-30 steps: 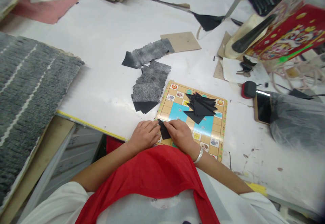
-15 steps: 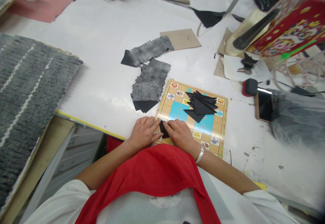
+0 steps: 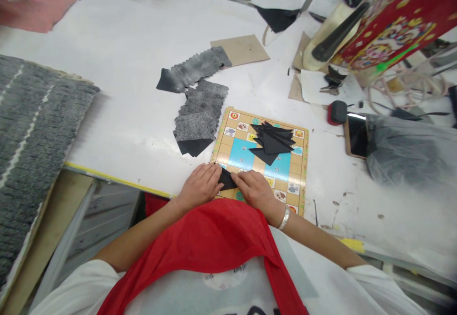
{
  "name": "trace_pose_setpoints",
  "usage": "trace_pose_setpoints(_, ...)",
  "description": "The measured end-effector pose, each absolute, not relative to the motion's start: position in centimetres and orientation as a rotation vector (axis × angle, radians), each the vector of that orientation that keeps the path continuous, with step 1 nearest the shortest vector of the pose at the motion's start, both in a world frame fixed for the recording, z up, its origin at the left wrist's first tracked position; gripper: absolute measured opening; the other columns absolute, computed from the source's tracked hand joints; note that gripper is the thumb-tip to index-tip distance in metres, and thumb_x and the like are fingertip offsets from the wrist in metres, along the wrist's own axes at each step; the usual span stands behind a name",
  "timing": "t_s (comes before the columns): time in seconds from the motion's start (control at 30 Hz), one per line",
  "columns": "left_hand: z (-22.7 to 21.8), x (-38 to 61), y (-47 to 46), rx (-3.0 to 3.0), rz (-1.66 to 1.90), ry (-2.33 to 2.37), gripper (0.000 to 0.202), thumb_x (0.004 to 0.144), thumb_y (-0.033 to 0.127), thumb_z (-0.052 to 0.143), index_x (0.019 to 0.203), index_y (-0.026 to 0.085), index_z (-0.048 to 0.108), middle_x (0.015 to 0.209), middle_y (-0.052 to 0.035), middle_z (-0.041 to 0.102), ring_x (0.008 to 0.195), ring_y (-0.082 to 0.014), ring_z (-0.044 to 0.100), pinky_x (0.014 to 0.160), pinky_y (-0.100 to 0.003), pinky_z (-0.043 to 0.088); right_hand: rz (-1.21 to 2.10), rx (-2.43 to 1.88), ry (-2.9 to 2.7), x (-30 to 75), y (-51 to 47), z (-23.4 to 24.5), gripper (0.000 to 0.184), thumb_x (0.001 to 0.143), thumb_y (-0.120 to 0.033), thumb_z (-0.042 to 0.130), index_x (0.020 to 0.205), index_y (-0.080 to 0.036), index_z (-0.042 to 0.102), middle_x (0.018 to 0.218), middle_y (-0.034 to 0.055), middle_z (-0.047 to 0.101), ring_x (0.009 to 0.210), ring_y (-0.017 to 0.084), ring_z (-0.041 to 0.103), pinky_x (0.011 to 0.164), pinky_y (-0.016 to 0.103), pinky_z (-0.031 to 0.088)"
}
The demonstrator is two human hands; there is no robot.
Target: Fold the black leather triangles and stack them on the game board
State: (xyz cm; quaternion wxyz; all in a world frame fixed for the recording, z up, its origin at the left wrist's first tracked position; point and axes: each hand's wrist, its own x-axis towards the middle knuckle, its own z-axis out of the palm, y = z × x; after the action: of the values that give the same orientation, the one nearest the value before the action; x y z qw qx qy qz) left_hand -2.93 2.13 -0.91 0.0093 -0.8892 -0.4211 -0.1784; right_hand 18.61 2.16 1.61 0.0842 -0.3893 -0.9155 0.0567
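Note:
A small dark black piece point(image 3: 226, 180), like leather or cloth, lies on the near left part of a printed game board point(image 3: 303, 177). At its left end my left hand point(image 3: 200, 181) is closed, fingers together, with the fingertips pressed on the piece. My right hand point(image 3: 254, 187), with a silvery bracelet at the wrist, grips the piece's upper right edge with closed fingers. The thumbs are partly hidden. Beyond my hands, a loose pile of black triangular pieces point(image 3: 273, 141) rests on the board. Left of the board lie overlapping grey-black scalloped pieces point(image 3: 200, 110) in a row.
A thick grey striped textile stack point(image 3: 35, 115) stands at the left by the yellow table edge point(image 3: 117, 179). On the right are a phone point(image 3: 356, 136), a dark plastic bag point(image 3: 400, 150), a red box point(image 3: 389, 34) and a pale bottle point(image 3: 321, 50). Cardboard point(image 3: 246, 50) lies farther back.
The view has shifted, so the table things appear farther left. Between my hands, the black piece now shows wider, and my hands sit slightly farther apart.

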Motion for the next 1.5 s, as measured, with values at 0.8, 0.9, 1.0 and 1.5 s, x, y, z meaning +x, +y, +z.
trace_pose_setpoints(0.8, -0.7, -1.2, 1.7, -2.906, -0.273, -1.075, 0.047, 0.089, 0.015, 0.046, 0.136, 0.018, 0.043, 0.137, -0.0185, 0.047, 0.128, -0.0314, 0.043, 0.102, -0.048, 0.038, 0.242, -1.25, -2.706, 21.2, -0.5, 2.1, 0.033, 0.093, -0.015, 0.042, 0.123, -0.012, 0.055, 0.104, 0.014, 0.06, 0.092, 0.022, 0.049, 0.077, 0.036, 0.04)
trace_pose_setpoints(0.9, -0.6, -0.7, 1.7, -2.942, -0.246, -1.024, 0.046, 0.09, 0.012, 0.04, 0.136, 0.014, 0.043, 0.139, -0.016, 0.046, 0.13, -0.0266, 0.04, 0.106, -0.044, 0.034, 0.253, -1.258, -2.708, 21.2, -0.6, 2.1, 0.033, 0.093, -0.016, 0.042, 0.123, -0.012, 0.055, 0.104, 0.0139, 0.06, 0.092, 0.022, 0.049, 0.077, 0.037, 0.039)
trace_pose_setpoints(1.0, -0.9, -0.2, 1.6, -2.961, -0.229, -1.038, 0.044, 0.091, 0.015, 0.04, 0.135, 0.012, 0.043, 0.139, -0.0171, 0.045, 0.132, -0.0255, 0.038, 0.107, -0.039, 0.033, 0.263, -1.269, -2.709, 21.4, -0.8, 2.2, 0.034, 0.093, -0.017, 0.042, 0.125, -0.012, 0.054, 0.104, 0.0137, 0.06, 0.093, 0.023, 0.048, 0.078, 0.037, 0.039)
trace_pose_setpoints(1.5, -1.3, 0.1, 1.0, -2.94, -0.252, -1.043, 0.051, 0.087, 0.021, 0.053, 0.136, 0.02, 0.042, 0.141, -0.0199, 0.04, 0.133, -0.0327, 0.035, 0.105, -0.046, 0.033, 0.268, -1.478, -2.595, 21.6, -2.4, 2.6, 0.039, 0.089, -0.013, 0.044, 0.127, -0.014, 0.052, 0.116, 0.0139, 0.057, 0.102, 0.025, 0.048, 0.086, 0.041, 0.038)
